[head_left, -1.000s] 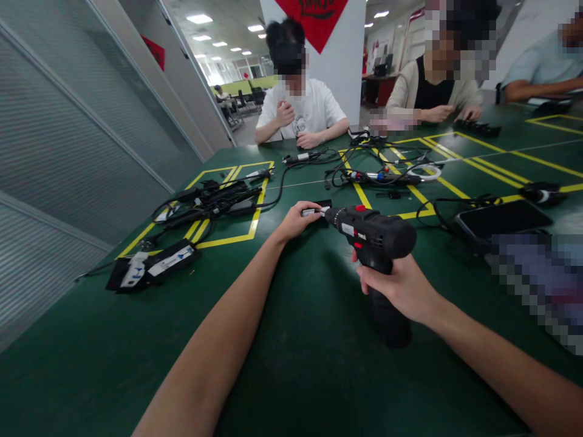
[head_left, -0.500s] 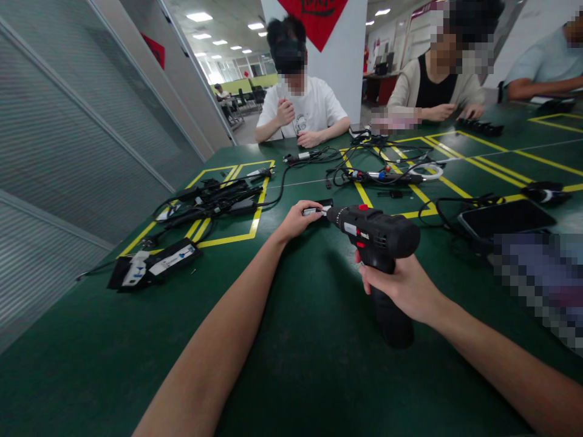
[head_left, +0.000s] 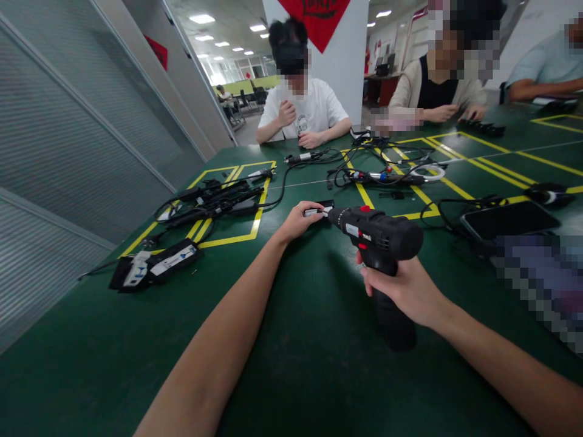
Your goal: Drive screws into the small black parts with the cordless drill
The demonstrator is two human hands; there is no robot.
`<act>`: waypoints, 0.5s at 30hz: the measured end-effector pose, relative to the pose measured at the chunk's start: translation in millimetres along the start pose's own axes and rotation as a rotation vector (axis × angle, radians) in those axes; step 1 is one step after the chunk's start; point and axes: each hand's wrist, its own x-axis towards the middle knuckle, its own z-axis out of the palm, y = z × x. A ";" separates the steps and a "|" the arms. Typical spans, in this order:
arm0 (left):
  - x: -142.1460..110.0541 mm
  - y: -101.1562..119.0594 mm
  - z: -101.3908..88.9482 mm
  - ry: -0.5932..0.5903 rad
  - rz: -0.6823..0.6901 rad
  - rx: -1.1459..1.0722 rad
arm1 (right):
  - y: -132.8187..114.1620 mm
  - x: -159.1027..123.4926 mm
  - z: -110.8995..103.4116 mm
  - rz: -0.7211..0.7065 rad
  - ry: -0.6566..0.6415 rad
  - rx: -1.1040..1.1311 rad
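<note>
My right hand (head_left: 401,285) is wrapped round the handle of a black cordless drill (head_left: 376,229) with red switches. The drill points away and to the left, its bit tip meeting a small black case with a white label (head_left: 314,211) on the green table (head_left: 300,340). My left hand (head_left: 300,220) grips that case from its near left side, fingers over the top and thumb close to the bit. Where the bit tip sits exactly is too small to make out.
Black cables and adapters (head_left: 214,203) lie left inside yellow tape, near labelled black pieces (head_left: 155,265). Farther back are a corded black tool (head_left: 387,177) and more cables. A phone (head_left: 510,218) lies right. A person in a white shirt (head_left: 319,100) sits opposite; others sit right.
Almost nothing differs. The whole view has shifted by a few pixels, while both hands, the drill and the case keep the same places relative to each other.
</note>
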 end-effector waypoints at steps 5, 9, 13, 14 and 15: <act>-0.1 0.4 -0.3 0.005 0.025 -0.002 | -0.4 -0.1 -0.4 0.015 -0.004 -0.017; -0.5 -0.9 -0.3 0.001 0.018 0.010 | -1.2 -0.1 -0.3 0.018 -0.001 -0.015; -0.2 -1.9 0.1 0.001 0.019 0.000 | 1.6 0.2 -0.5 0.007 -0.004 -0.022; -0.1 -1.9 0.2 0.002 0.018 -0.002 | 2.3 0.4 -0.6 0.008 -0.004 -0.024; 0.0 -1.9 0.2 0.002 0.015 -0.001 | 2.7 0.4 -0.7 0.007 0.000 -0.023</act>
